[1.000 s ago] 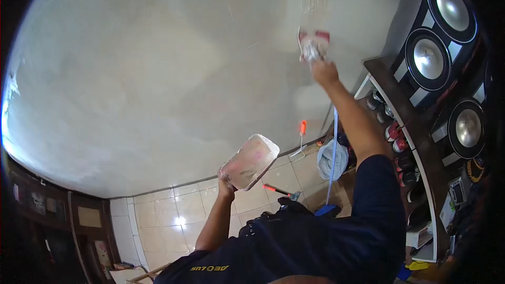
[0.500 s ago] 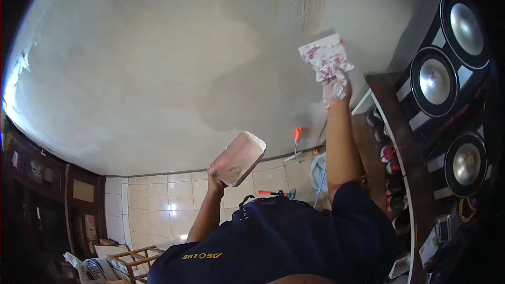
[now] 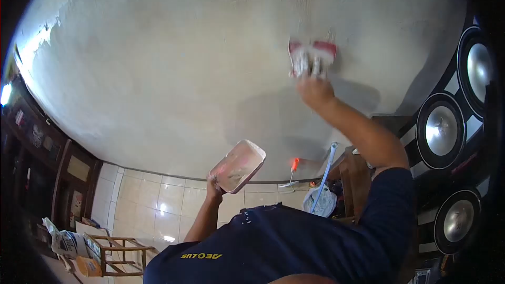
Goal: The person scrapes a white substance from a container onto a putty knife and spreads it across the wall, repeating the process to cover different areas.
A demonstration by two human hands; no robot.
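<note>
While gripping a white-smeared scraper at the wall, above and right of the tray, with the right hand, held the tray with the left hand closed on its left end.

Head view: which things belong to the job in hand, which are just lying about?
In the job:
flat spreader, in the right-hand grip
shallow tray, in the left-hand grip
wall, with ridged smears

Apparently just about:
orange-handled tool
blue pole
plastic bag
round speakers
</note>
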